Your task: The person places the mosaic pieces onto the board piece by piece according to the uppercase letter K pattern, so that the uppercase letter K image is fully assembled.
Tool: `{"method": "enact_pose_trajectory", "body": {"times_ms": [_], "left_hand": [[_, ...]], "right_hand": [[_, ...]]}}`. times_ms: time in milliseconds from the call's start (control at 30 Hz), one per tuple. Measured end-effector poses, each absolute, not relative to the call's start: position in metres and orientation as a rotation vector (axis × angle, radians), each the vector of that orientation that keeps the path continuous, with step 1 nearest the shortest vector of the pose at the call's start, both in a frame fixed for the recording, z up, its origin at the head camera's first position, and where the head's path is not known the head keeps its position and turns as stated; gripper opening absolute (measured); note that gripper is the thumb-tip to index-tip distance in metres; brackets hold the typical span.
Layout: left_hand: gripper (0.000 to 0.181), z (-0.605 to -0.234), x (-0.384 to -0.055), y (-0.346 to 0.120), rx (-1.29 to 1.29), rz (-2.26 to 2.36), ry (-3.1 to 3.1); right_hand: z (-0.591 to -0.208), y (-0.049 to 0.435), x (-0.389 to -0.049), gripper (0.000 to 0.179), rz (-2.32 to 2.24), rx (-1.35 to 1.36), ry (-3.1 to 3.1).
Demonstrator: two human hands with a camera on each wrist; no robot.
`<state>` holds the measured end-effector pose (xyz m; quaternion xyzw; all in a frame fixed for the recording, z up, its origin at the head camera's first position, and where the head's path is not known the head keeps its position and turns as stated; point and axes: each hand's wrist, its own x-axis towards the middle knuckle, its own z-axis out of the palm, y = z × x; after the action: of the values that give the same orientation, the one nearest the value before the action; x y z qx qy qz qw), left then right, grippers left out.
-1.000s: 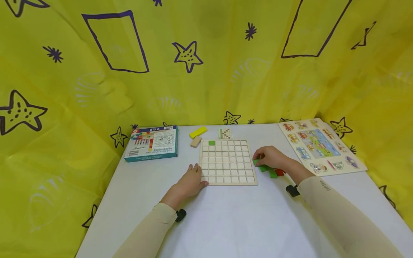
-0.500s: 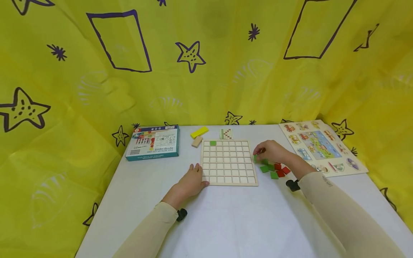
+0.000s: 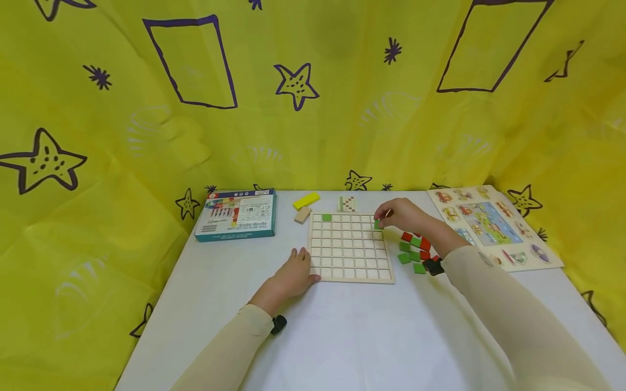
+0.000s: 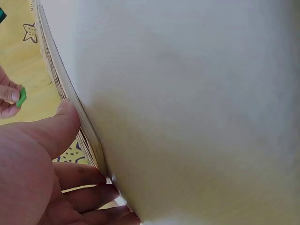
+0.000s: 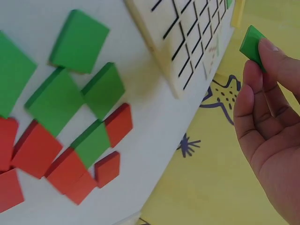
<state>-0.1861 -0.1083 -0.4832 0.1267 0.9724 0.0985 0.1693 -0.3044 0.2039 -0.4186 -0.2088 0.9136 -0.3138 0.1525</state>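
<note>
A wooden grid board (image 3: pixel 353 281) lies on the white table, with one green tile (image 3: pixel 326 217) in its far row towards the left. My left hand (image 3: pixel 289 276) rests at the board's near left corner, fingers along the left edge and thumb at the near edge (image 4: pixel 89 129). Between thumb and fingertips, my right hand (image 3: pixel 405 215) pinches another green square tile (image 5: pixel 252 43). In the head view that tile overlaps the board's far right corner area. Right of the board lie several loose green tiles (image 5: pixel 86 40) and red tiles (image 5: pixel 40 147), some overlapping.
Behind the board are a yellow block (image 3: pixel 306 201), a tan wooden block (image 3: pixel 302 215) and a small pattern card (image 3: pixel 347 204). A teal-edged box (image 3: pixel 237 217) lies at the back left, a picture puzzle board (image 3: pixel 525 225) at the back right. A yellow curtain (image 3: pixel 332 125) hangs behind.
My right hand has lifted a green tile from the loose pile and moved left and away from me to the board's far right corner. The left hand stays at the board.
</note>
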Motion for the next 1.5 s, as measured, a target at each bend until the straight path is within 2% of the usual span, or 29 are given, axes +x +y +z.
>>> {"method": "enact_pose_trajectory", "body": {"times_ms": [700, 967, 1500], "left_hand": [[0.078, -0.482, -0.185, -0.111, 0.334, 0.302, 2.740], [0.078, -0.477, -0.184, -0.110, 0.357, 0.291, 2.744], [0.079, -0.477, -0.184, -0.107, 0.329, 0.271, 2.750]], "right_hand": [[-0.418, 0.143, -0.323, 0.016, -1.041, -0.656, 2.543], [-0.419, 0.126, -0.330, 0.022, -1.032, -0.686, 2.533], [-0.448, 0.100, -0.342, 0.016, -1.012, -0.708, 2.551]]}}
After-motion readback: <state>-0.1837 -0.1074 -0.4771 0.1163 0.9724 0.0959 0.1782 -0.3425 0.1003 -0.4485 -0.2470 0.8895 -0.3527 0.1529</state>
